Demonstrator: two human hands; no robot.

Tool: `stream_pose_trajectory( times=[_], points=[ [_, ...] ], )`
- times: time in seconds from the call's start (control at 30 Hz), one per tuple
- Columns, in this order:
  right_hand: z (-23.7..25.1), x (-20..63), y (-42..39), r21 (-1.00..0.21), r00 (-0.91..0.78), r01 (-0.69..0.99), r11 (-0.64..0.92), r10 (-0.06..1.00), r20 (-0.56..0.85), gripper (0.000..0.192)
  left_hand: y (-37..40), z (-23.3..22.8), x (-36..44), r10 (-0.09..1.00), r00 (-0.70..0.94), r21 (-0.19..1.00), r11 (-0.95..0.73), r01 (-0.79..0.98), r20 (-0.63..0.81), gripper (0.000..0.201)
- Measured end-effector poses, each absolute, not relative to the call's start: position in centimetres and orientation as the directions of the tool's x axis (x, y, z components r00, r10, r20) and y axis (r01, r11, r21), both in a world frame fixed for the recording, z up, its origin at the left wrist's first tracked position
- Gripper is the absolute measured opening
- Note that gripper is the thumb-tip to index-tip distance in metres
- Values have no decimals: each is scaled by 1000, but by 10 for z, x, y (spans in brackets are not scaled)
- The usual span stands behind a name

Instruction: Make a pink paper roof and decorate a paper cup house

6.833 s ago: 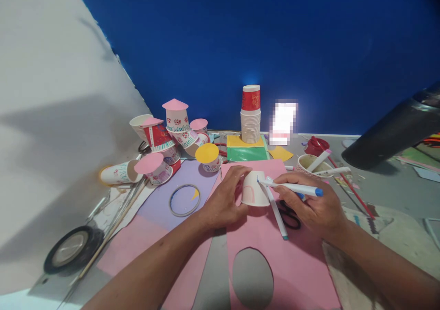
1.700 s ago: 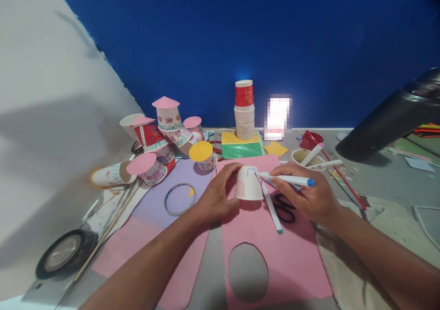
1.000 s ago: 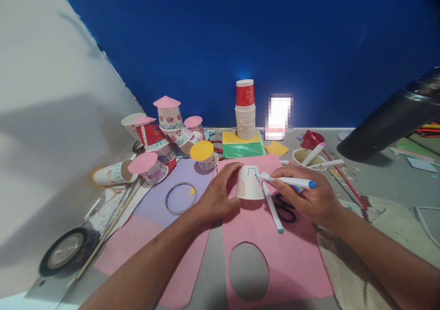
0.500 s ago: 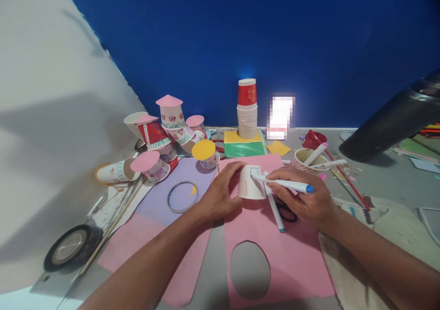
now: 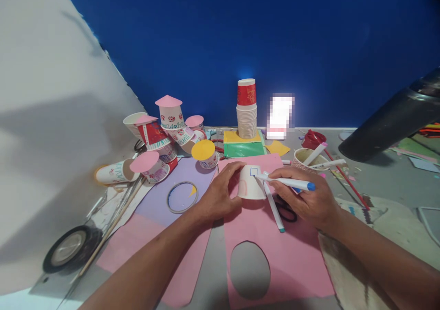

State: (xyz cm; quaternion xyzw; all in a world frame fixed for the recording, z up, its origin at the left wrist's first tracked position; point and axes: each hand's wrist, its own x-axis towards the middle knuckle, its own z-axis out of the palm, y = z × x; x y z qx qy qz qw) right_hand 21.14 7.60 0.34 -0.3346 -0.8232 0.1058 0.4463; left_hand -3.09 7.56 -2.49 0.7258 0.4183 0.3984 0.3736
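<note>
My left hand (image 5: 223, 193) grips the left side of a white paper cup (image 5: 252, 188), which stands upside down on a pink sheet (image 5: 292, 255). The cup bears a faint pink arch and a small blue square outline. In my right hand (image 5: 305, 197) is a white marker with a blue end (image 5: 288, 181), its tip at the lower edge of the square. A second marker with a teal end (image 5: 275, 211) lies just right of the cup. Dark scissor handles (image 5: 287, 210) show partly beneath my right hand.
Decorated paper cups with pink and yellow tops (image 5: 171, 117) cluster at the left. A tall cup stack (image 5: 246, 117) stands behind. At right are a cup with markers (image 5: 304, 156) and a black bottle (image 5: 385, 122). A tape ring (image 5: 168, 200) lies on lilac paper.
The marker tip has moved slightly right along the square's lower edge, and the blue outline now looks closed. My left hand and the cup have stayed in place.
</note>
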Motion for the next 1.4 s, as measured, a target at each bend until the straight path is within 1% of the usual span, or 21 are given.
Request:
stream_pose_trajectory(
  times=[0.23,0.5,0.67,1.03,1.2,1.4],
  points=[
    [7,218,78,-430,-357,532,729,654,667,11,78,-28,-32,907,335,892,-354,280,255,76],
    [7,220,78,-479,-297,528,702,681,670,9,80,-34,-32,896,343,883,-382,273,282,80],
    [8,218,78,-479,-302,510,714,671,678,9,80,-35,-33,893,345,881,-388,271,287,82],
    [5,209,79,-481,-359,418,771,626,692,8,76,-28,-30,890,342,859,-410,307,302,71],
    [4,207,80,-478,-339,412,776,618,709,10,77,-32,-31,878,351,838,-440,324,325,70],
    [4,207,79,-476,-341,415,776,617,709,8,77,-32,-31,876,353,840,-442,314,328,70]
  ],
)
